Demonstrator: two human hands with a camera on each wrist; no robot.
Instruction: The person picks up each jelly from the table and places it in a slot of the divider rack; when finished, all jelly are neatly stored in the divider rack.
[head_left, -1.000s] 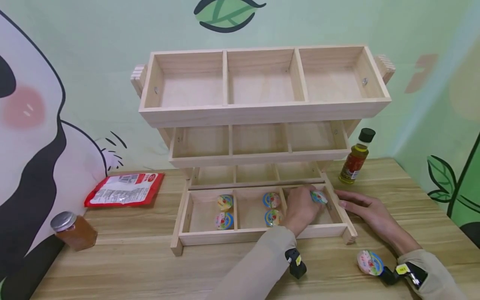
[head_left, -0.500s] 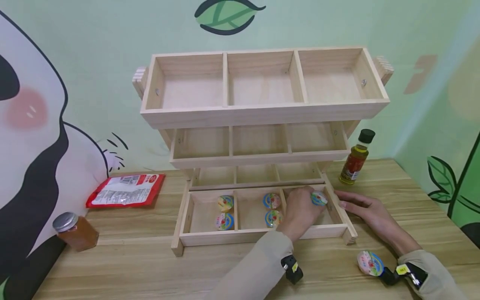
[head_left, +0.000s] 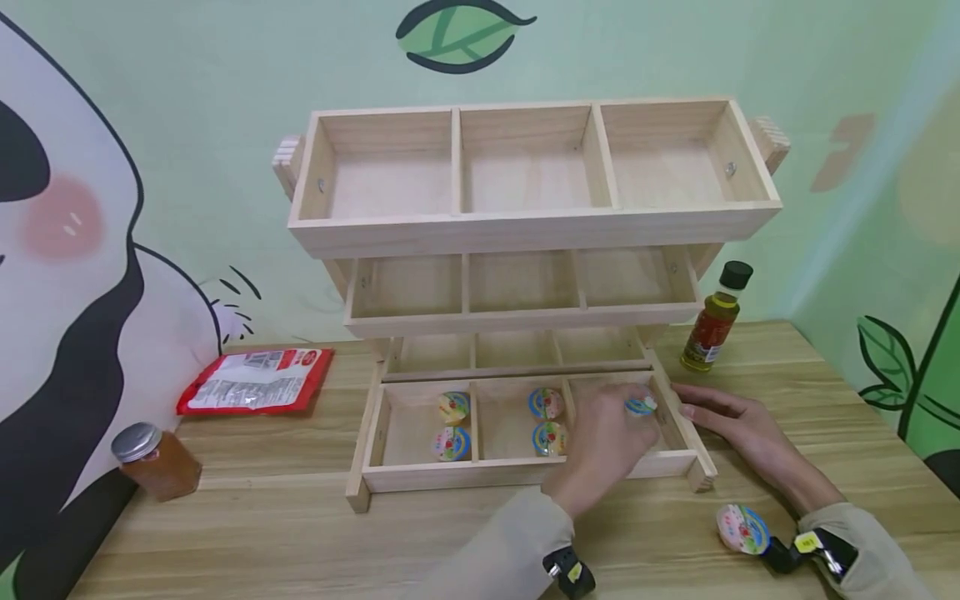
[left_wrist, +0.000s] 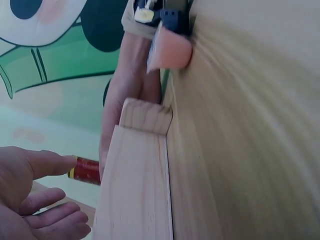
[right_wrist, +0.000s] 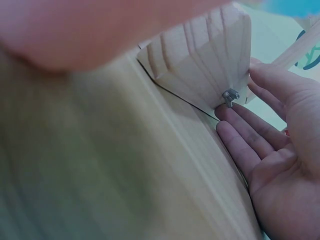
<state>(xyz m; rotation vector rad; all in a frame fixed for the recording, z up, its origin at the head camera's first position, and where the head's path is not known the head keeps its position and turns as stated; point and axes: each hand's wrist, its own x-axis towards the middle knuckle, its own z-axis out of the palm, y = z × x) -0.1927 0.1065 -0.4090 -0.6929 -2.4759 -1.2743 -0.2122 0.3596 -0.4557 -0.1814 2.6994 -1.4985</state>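
Observation:
My left hand (head_left: 611, 437) hovers over the right compartment of the bottom wooden tray (head_left: 450, 477); its fingers (left_wrist: 52, 165) are loosely spread and hold nothing in the left wrist view. Just beyond them, a jelly cup (head_left: 641, 406) with a printed lid shows in that compartment, partly hidden by the hand. Two more jelly cups (head_left: 453, 407) sit in the left compartment and two (head_left: 550, 437) in the middle one. My right hand (head_left: 738, 425) rests on the table with straight fingers (right_wrist: 242, 145) against the rack's right side, beside a metal wing nut (right_wrist: 230, 96).
Another jelly cup (head_left: 742, 529), pink-sided, lies tilted by my right wrist. The tiered wooden rack (head_left: 534, 237) rises behind the bottom tray. An oil bottle (head_left: 710, 321) stands at right. A red-and-white packet (head_left: 255, 382) and a silver-lidded jar (head_left: 159, 462) are at left.
My left hand has let go of the jelly cup in the right compartment and drawn back slightly toward me. My right hand has stayed at the rack's side.

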